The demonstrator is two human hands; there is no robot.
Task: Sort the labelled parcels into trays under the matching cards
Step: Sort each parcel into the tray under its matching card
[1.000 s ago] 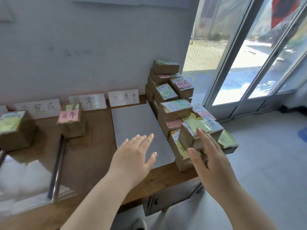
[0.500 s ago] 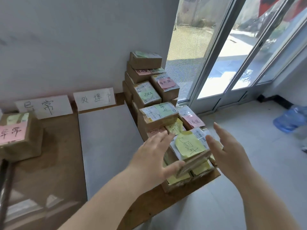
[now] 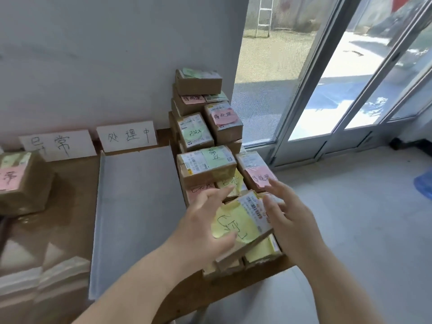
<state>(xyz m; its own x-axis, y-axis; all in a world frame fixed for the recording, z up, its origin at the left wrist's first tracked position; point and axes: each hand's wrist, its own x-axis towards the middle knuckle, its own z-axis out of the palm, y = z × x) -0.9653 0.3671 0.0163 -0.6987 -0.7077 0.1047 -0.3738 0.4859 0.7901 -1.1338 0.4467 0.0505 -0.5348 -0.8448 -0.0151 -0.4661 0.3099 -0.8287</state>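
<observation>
2 hands flank 1 brown cardboard parcel with a yellow handwritten note. It sits tilted at the near end of the stack of brown labelled parcels, just right of the flat pale grey tray. The left hand lies against the parcel's side nearest the tray, thumb resting on the yellow note and fingers stretched nearly straight over the far corner. The right hand is at the side away from the tray, fingers spread and blurred; whether they touch the cardboard cannot be told. Behind the tray a white card with black handwriting leans on the wall. Left of the tray, a brown parcel with a pink note rests on the brown wooden desk.
</observation>
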